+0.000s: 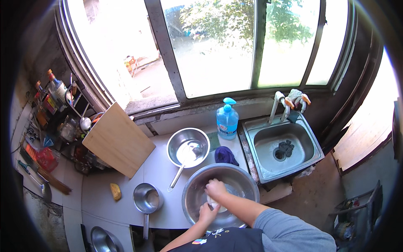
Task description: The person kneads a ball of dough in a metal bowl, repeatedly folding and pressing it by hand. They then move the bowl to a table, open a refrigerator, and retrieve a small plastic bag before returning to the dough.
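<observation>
A wide steel basin sits at the counter's front edge, with both my hands inside it. A white lump, apparently dough, lies low in the basin, partly covered by my hands and forearm. My right hand is curled over the lump from the far side. Against its near side, my left hand grips with the thumb stretched across it. Pale residue marks the basin's inner wall.
A steel bowl holding a long-handled spoon stands behind. A steel saucepan and a yellow piece of food lie left. A soap pump bottle, purple cloth and sink are right. A wooden board leans back left.
</observation>
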`<state>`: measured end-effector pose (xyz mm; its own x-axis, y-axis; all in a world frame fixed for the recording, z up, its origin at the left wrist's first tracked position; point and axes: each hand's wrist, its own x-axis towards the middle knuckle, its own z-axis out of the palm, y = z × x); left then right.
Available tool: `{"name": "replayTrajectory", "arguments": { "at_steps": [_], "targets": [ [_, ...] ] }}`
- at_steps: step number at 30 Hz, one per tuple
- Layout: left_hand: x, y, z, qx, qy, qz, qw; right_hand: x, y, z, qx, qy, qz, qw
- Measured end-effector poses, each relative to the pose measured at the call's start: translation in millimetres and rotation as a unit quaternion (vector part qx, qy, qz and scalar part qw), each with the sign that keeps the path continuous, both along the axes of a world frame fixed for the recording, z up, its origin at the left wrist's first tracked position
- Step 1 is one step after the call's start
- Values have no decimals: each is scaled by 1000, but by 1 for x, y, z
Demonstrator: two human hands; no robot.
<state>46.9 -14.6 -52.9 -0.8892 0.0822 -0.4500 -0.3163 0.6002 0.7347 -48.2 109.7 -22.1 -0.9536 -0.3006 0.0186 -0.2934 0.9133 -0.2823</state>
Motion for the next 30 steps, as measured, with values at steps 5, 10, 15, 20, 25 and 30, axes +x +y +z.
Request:
{"name": "replayTrajectory", "arguments": {
  "at_steps": [5,10,15,20,25,30],
  "targets": [
    [3,4,16,-12,47,37,998,-1,4,3,-58,-40,-15,997],
    [-4,7,4,41,-19,69,997,13,12,8,-123,-21,21,992],
    [-1,12,50,59,-3,-37,998,48,20,52,-118,-17,91,989],
    [-2,9,39,121,53,-192,973,80,37,61,-217,80,81,969],
    [-1,16,21,97,92,-144,980,100,43,65,3,82,94,992],
    [-3,3,-1,68,2,-230,971,113,46,55,-13,-28,125,992]
  ]
}}
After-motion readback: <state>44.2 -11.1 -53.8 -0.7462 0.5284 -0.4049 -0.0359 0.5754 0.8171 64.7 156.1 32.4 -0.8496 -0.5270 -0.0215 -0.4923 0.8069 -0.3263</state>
